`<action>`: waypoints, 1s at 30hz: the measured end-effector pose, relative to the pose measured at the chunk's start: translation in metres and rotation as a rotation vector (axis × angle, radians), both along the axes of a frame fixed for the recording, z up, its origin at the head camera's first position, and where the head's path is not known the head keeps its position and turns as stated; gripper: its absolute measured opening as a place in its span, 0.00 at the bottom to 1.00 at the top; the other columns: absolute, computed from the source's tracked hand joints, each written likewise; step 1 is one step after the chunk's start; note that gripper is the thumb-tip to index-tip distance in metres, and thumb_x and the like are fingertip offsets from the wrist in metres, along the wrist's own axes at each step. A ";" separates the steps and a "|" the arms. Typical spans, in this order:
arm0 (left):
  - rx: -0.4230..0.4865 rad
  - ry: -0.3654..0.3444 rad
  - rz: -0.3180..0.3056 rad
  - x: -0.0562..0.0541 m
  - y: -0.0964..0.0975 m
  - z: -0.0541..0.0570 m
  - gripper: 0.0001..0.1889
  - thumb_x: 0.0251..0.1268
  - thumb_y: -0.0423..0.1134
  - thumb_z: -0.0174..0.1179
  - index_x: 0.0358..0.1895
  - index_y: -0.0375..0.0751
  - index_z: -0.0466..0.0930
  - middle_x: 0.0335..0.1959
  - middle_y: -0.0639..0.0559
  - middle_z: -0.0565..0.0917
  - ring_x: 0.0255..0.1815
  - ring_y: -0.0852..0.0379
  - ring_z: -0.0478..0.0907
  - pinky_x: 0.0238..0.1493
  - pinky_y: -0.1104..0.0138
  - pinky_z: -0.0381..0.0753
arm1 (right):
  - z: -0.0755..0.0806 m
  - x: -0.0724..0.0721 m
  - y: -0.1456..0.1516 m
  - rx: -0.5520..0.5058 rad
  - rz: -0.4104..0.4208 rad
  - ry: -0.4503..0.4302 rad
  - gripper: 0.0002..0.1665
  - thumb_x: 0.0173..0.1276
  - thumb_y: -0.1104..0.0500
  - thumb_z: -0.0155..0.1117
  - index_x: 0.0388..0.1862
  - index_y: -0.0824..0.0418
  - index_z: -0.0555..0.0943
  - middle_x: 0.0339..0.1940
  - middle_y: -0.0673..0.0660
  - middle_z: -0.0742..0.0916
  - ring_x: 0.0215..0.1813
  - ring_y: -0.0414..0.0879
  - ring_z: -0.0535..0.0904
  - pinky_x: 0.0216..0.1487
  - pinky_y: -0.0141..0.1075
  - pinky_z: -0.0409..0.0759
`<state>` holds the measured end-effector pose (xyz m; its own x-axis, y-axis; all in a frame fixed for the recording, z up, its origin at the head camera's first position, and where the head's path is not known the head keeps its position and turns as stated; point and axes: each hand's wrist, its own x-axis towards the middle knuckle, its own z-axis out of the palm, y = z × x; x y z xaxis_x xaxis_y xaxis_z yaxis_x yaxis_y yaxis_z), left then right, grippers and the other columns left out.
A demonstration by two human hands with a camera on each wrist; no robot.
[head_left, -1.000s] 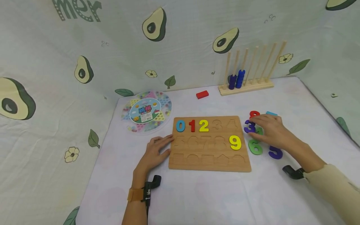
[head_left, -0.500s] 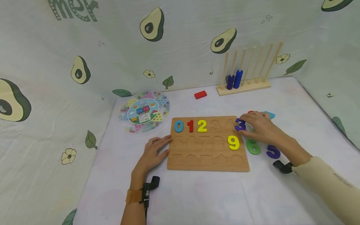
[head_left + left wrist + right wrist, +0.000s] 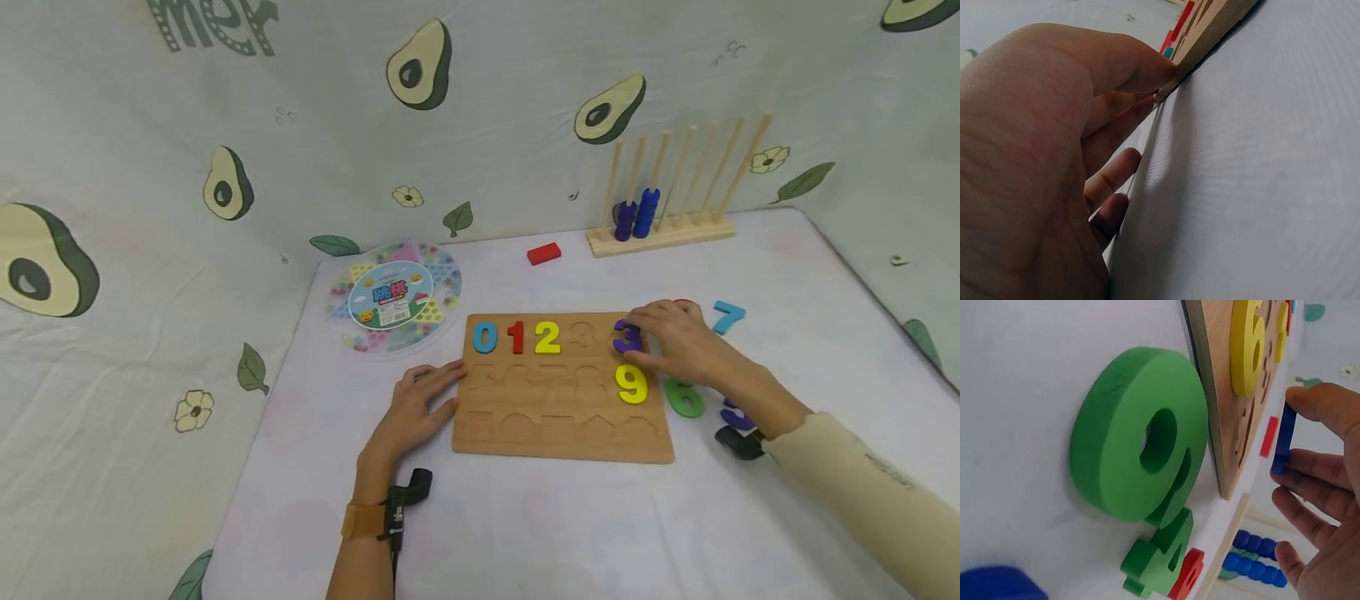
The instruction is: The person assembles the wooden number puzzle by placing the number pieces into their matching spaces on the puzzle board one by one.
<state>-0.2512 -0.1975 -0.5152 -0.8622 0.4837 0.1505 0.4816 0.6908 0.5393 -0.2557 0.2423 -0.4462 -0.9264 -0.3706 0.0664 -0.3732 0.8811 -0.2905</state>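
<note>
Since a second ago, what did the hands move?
The right hand picked the purple 3 out of the loose numbers beside the wooden board and carried it left, over the board's upper right corner. That uncovered the blue 7. The left hand stayed flat against the board's left edge, and 0, 1, 2 and 9 kept their slots.

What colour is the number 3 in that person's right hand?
Purple; the number 3, pinched by the right hand, shows best in the head view.

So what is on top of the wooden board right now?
On the wooden board sit a blue 0, red 1, yellow 2 and yellow 9. The right hand holds a purple 3 over it, hiding the slot beneath.
</note>
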 end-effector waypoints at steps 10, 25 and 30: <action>-0.026 -0.031 0.016 -0.002 0.002 0.000 0.26 0.72 0.45 0.58 0.73 0.59 0.71 0.74 0.66 0.67 0.69 0.52 0.59 0.64 0.49 0.55 | -0.006 -0.009 -0.012 0.031 0.021 -0.014 0.34 0.63 0.46 0.73 0.62 0.64 0.79 0.62 0.64 0.81 0.67 0.64 0.67 0.62 0.63 0.57; -0.021 -0.030 0.012 -0.003 0.001 0.000 0.26 0.72 0.46 0.58 0.72 0.59 0.71 0.74 0.66 0.67 0.68 0.52 0.60 0.64 0.48 0.55 | -0.007 -0.023 -0.029 0.057 0.031 -0.010 0.34 0.63 0.45 0.72 0.62 0.63 0.80 0.62 0.63 0.82 0.68 0.63 0.67 0.66 0.64 0.54; -0.012 -0.021 0.005 -0.002 0.001 0.001 0.26 0.72 0.45 0.58 0.72 0.58 0.72 0.74 0.65 0.68 0.68 0.51 0.60 0.64 0.48 0.55 | -0.007 -0.026 -0.034 0.044 0.052 -0.013 0.33 0.64 0.46 0.72 0.61 0.64 0.80 0.61 0.63 0.82 0.68 0.63 0.67 0.66 0.65 0.54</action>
<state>-0.2535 -0.1968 -0.5142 -0.8675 0.4810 0.1269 0.4670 0.6995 0.5410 -0.2819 0.2084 -0.4536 -0.9064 -0.4209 0.0368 -0.4156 0.8726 -0.2568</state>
